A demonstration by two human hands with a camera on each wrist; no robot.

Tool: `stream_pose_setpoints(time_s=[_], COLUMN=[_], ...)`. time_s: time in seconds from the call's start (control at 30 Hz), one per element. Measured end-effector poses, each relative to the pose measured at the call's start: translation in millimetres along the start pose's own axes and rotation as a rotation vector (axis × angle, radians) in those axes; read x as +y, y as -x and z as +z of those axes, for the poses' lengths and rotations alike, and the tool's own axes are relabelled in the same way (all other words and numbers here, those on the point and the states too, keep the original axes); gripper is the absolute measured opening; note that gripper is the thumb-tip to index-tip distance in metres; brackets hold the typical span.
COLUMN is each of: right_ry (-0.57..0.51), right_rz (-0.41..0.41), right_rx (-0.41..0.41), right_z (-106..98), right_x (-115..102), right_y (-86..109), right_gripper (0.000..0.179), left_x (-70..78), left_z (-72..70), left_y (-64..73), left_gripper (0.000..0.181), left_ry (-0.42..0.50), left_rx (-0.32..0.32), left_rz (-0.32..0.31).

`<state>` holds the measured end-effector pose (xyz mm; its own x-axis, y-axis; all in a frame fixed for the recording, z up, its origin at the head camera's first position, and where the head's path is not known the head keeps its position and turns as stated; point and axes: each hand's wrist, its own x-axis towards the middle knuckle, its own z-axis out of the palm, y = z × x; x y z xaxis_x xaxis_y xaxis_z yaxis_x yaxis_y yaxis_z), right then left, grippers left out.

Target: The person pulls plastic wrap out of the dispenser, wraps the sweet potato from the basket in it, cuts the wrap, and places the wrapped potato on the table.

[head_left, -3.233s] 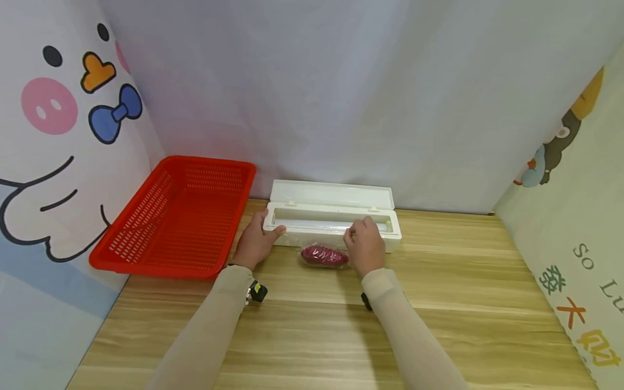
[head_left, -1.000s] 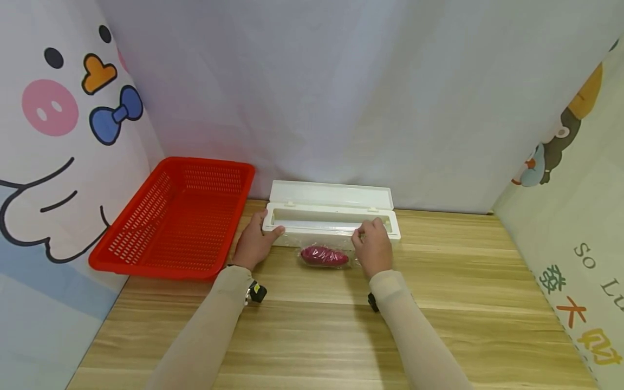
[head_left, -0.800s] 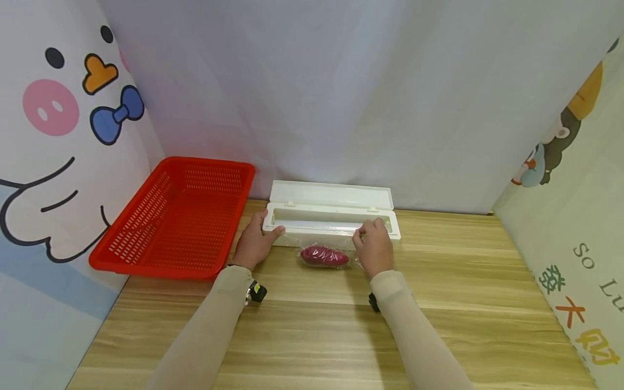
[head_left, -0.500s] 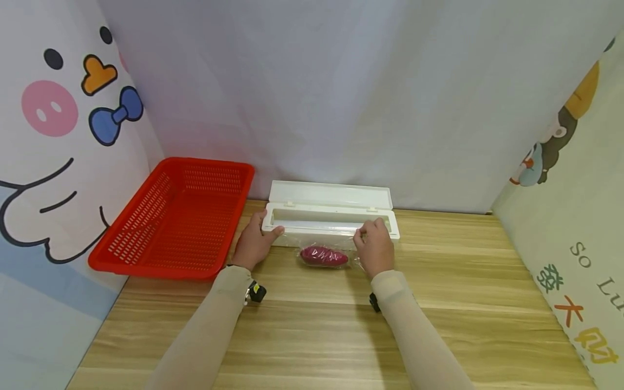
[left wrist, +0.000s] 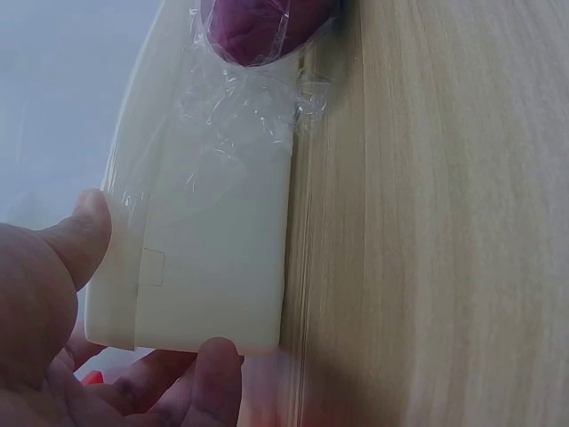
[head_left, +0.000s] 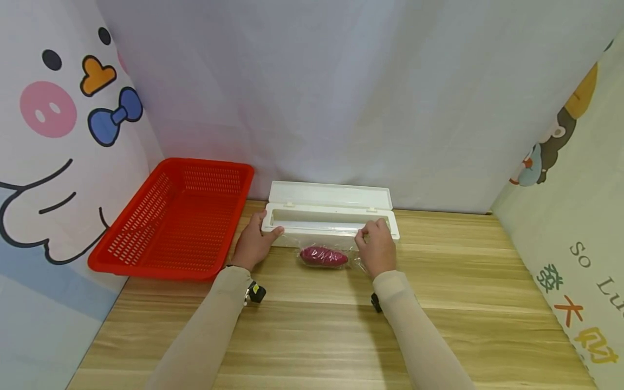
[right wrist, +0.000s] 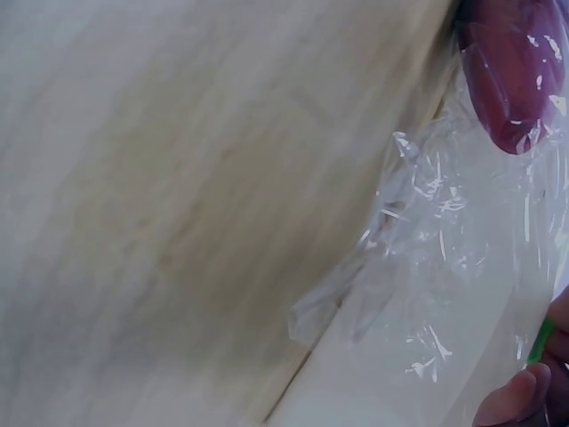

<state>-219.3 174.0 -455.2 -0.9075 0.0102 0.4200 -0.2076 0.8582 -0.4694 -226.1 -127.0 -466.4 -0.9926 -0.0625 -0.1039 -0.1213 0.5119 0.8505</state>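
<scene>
A long white cling film dispenser (head_left: 302, 238) lies on the table with its lid raised at the back and a pale roll inside. My left hand (head_left: 253, 244) grips its left end, thumb over the front edge and fingers round the end, as the left wrist view confirms. At the right part of the front edge, my right hand (head_left: 376, 249) pinches a small green slide cutter (right wrist: 540, 342), mostly hidden by the fingers. A purple sweet potato (head_left: 324, 256) under clear cling film (right wrist: 436, 231) lies right before the dispenser. Loose film spreads from it across the dispenser's front.
To the left stands a red plastic basket (head_left: 221, 244) with perforated walls, nothing visible inside. A pale curtain (head_left: 331, 97) hangs behind the dispenser. The wooden table (head_left: 302, 336) extends in front and to the right, and printed cloths flank both sides.
My right hand has slid to the right along the dispenser's front edge, quickly at first, then only slightly. The left hand, dispenser and sweet potato stay in place.
</scene>
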Motion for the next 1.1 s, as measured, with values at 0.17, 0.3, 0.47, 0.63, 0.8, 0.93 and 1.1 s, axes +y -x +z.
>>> stream_pose_setpoints(time_s=[0.17,0.3,0.47,0.63,0.8,0.93,1.1], right_ry=[-0.009,-0.021,-0.029,-0.031,-0.023,-0.023,-0.021], right_rz=[0.003,0.005,0.015,0.017,0.021,0.020,0.007], right_rx=[0.003,-0.004,-0.013,-0.004,0.004,0.011,0.042], right_z=[-0.6,-1.2,-1.9,-2.5,-1.0,-0.1,0.8], right_x=[1.3,1.6,1.8,2.3,5.2,8.0,11.6], right_y=[0.4,0.5,0.8,1.3,0.8,0.7,0.4], right_gripper=[0.011,0.009,0.008,0.008,0.007,0.007,0.008], left_x=[-0.1,-0.1,-0.9,-1.3,0.7,1.2,0.2], left_z=[-0.1,0.0,0.1,0.0,-0.4,-0.3,-0.1], left_y=[0.0,-0.5,-1.3,-1.9,-1.0,-0.3,-0.7], left_gripper=[0.078,0.078,0.078,0.079,0.078,0.078,0.078], left_ry=[0.008,0.007,0.012,0.015,0.014,0.011,0.018], left_rx=[0.001,-0.001,-0.004,-0.004,-0.006,-0.007,-0.009], left_rz=[-0.001,-0.005,-0.008,0.000,-0.001,-0.006,-0.011])
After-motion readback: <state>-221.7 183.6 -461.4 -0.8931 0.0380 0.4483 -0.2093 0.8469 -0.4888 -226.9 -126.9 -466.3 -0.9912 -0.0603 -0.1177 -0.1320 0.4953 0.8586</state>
